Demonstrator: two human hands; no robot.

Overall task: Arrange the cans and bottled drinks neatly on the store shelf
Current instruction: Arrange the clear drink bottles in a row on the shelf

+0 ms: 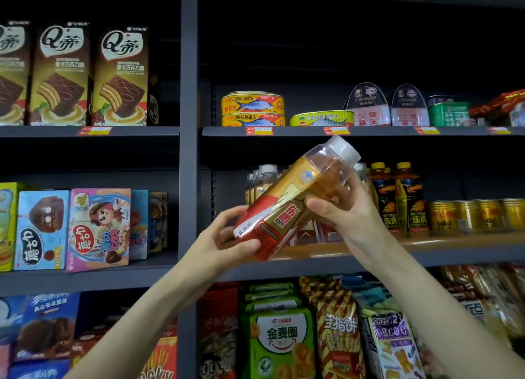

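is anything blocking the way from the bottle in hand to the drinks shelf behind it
Nothing visible does. Both hands, left and right, hold the tilted bottle just before the wooden shelf, whose front strip is bare.

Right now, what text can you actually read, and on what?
"东鹏" on the tilted bottle gripped by left hand and right hand.
"CANNED HAM" on the ham tin.
"金麦圈" on the green snack bag.
"手指饼" on the striped bag.
Price tags: blurred, unreadable.
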